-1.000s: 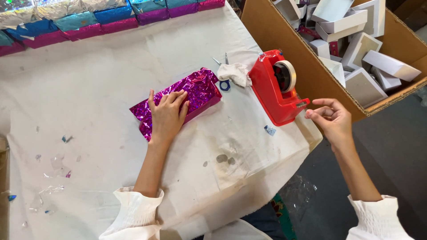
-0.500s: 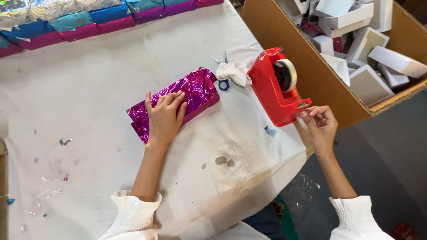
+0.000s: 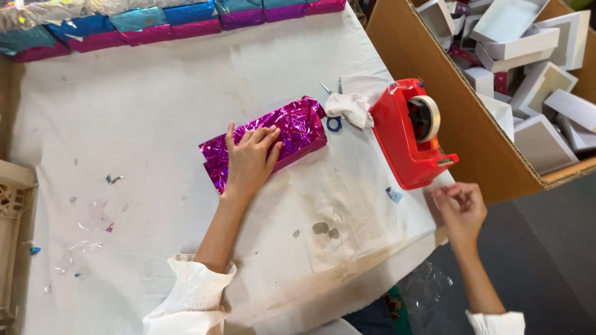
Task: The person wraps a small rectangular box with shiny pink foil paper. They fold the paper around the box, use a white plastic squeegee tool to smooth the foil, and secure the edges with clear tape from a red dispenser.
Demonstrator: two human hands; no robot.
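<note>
The right hand (image 3: 460, 208) is now lower and farther from the red tape dispenser (image 3: 411, 133) than a second ago, when its fingertips were at the dispenser's cutter. It now sits just beyond the table edge (image 3: 428, 232), fingers pinched together.

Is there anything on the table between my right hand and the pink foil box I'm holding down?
Nothing visible: bare cloth lies between the right hand and the pink foil box. The red tape dispenser sits just beyond that line.

1 head view looks steeply down, near the table (image 3: 155, 111).
</note>
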